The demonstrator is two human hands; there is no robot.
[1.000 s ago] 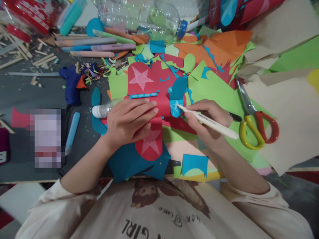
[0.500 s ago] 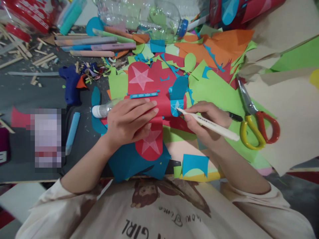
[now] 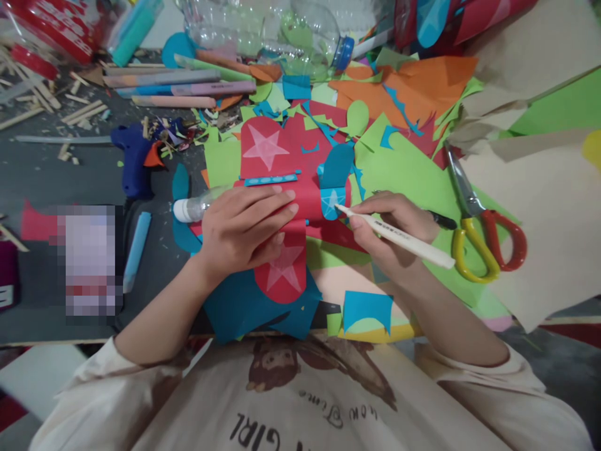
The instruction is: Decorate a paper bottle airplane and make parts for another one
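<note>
A toy plane, made of a small plastic bottle wrapped in red paper, lies on its side with its white cap to the left. Pale stars mark its red wings. My left hand is curled over the body, gripping it; its thumb side is partly hidden. Between the fingers of my right hand is a white marker. The marker's tip touches the blue tail piece, where a whitish star is drawn. Another blue flap stands up beside it.
Scissors with red and yellow handles lie to the right on paper. At left are a blue glue gun, a blue marker and a blurred phone. Several markers, paper scraps and a clear bottle lie farther back.
The marker's tip has shifted very slightly to the right on the blue tail piece, its rear end tilting a little. My left hand and the toy plane look unmoved.
</note>
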